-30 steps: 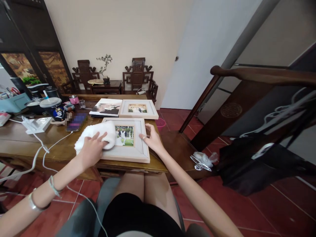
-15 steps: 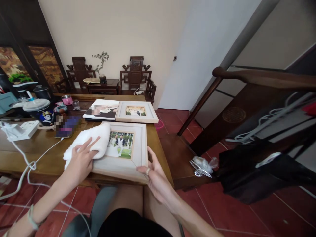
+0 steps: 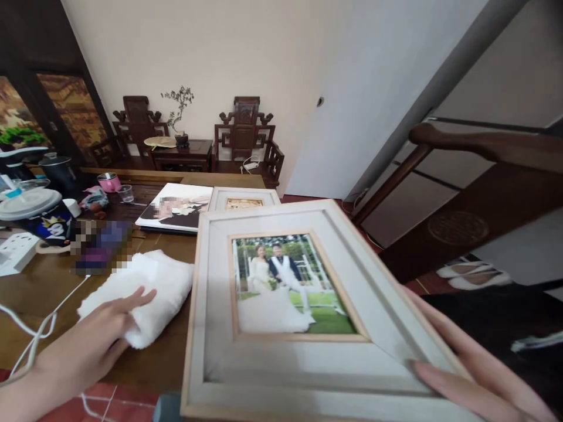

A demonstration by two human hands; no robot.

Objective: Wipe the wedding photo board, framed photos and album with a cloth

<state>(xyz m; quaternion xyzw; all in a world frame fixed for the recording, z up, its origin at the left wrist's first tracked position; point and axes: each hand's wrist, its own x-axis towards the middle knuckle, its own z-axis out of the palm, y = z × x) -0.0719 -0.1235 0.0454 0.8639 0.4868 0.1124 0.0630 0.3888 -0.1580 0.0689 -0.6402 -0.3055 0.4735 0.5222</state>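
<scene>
My right hand [image 3: 466, 375] grips the lower right corner of a pale wooden picture frame [image 3: 272, 363] with a wedding photo, lifted off the table and tilted up close to the camera. My left hand [image 3: 94, 337] rests flat with spread fingers on a folded white cloth [image 3: 153, 287] lying on the wooden table [image 3: 39, 293], just left of the raised frame.
Behind the raised frame lie a second pale frame [image 3: 244, 198] and a photo print [image 3: 176, 206]. At the left are a phone [image 3: 99, 246], a lidded cup [image 3: 37, 214], a white power strip [image 3: 13, 252] with cables, and a pink pot [image 3: 109, 181]. A dark wooden chair back [image 3: 484, 146] stands at right.
My right hand slid to the frame's near corner and lifted the frame off the table toward the camera. The cloth came off the frame and lies on the table under my left hand.
</scene>
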